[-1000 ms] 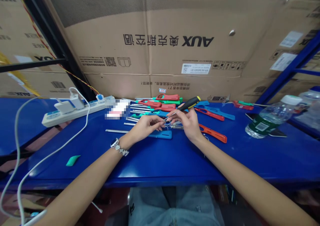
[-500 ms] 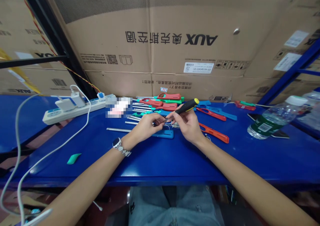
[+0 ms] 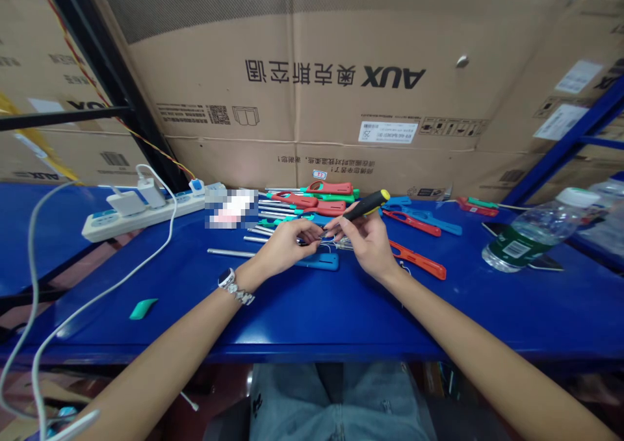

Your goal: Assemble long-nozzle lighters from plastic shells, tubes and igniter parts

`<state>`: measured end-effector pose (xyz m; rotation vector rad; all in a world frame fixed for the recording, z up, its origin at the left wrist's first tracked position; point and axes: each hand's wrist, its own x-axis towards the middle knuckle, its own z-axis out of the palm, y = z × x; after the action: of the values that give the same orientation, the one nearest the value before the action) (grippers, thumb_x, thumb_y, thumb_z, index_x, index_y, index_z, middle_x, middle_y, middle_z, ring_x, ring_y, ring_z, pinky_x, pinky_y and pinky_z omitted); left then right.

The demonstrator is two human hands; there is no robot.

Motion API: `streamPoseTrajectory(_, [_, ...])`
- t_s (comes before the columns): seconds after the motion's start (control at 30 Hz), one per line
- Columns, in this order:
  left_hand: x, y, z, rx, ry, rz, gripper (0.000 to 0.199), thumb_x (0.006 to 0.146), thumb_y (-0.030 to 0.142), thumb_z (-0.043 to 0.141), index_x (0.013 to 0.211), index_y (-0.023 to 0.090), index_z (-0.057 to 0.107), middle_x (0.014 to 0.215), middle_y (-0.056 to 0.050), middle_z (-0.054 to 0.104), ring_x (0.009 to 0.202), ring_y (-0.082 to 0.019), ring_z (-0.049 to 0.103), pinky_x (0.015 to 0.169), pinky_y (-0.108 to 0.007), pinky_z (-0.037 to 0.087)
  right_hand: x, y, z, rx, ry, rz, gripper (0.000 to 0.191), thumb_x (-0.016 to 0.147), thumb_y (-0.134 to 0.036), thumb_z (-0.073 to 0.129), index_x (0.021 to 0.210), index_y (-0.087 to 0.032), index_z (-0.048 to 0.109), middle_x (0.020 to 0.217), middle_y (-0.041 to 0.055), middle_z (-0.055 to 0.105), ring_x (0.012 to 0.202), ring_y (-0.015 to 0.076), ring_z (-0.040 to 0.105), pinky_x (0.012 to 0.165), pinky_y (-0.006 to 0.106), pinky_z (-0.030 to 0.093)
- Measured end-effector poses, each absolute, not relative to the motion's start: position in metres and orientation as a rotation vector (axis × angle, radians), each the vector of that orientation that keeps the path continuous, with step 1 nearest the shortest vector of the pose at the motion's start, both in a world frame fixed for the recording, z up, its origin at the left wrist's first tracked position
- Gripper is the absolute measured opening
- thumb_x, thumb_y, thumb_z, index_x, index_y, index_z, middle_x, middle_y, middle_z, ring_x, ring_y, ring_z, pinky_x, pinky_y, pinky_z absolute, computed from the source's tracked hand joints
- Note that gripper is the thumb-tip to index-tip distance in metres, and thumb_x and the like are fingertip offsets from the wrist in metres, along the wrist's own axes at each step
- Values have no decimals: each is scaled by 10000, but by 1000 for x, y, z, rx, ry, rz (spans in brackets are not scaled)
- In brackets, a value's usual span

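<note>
My right hand (image 3: 371,244) is closed around a screwdriver (image 3: 366,206) with a black and yellow handle, tilted so its tip points down to the left. At that tip, the fingers of my left hand (image 3: 291,242) are pinched on a small part with thin wires, too small to name. Below and behind both hands lies a blue lighter (image 3: 319,261) with a long metal tube. Several more long-necked lighters, such as a red one (image 3: 331,188), are piled just beyond my hands. An orange handle shell (image 3: 420,260) rests right of my right hand.
A white power strip (image 3: 156,207) with plugs and cables lies at the left. A green plastic piece (image 3: 143,308) is near the front left. At the right stand a water bottle (image 3: 539,230) and, partly behind it, a dark flat phone-like object. A large cardboard box (image 3: 312,58) backs the blue table (image 3: 302,324).
The screwdriver handle and my right hand have shifted very slightly right. My left hand stays in nearly the same place.
</note>
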<state>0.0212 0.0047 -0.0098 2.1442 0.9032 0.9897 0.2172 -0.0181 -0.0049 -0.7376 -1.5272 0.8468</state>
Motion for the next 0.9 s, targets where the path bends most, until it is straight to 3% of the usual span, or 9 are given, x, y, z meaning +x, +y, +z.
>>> streamPoseTrajectory(0.17, [22, 4, -9, 2110, 934, 995, 206, 859, 330, 706, 972, 161, 740, 859, -56, 741, 761, -151, 659, 712, -288, 539, 216, -19, 2, -721, -1424, 900, 373, 888, -559, 699, 956, -264, 480, 808, 18, 732, 685, 205, 719, 653, 370, 596])
streamPoseTrajectory(0.37, [21, 8, -13, 1975, 989, 951, 232, 873, 368, 687, 852, 152, 770, 755, -70, 760, 677, -158, 666, 600, -275, 512, 216, -22, 5, -732, -1412, 911, 363, 883, -555, 695, 942, -275, 472, 807, 19, 727, 687, 219, 722, 661, 392, 598])
streamPoseTrajectory(0.9, [25, 1, -9, 2210, 1119, 956, 153, 884, 260, 689, 816, 156, 780, 765, -47, 777, 651, -152, 644, 616, -288, 466, 217, -22, -3, -741, -1526, 845, 278, 931, -476, 689, 1037, -274, 530, 882, 37, 752, 766, 240, 743, 738, 436, 618])
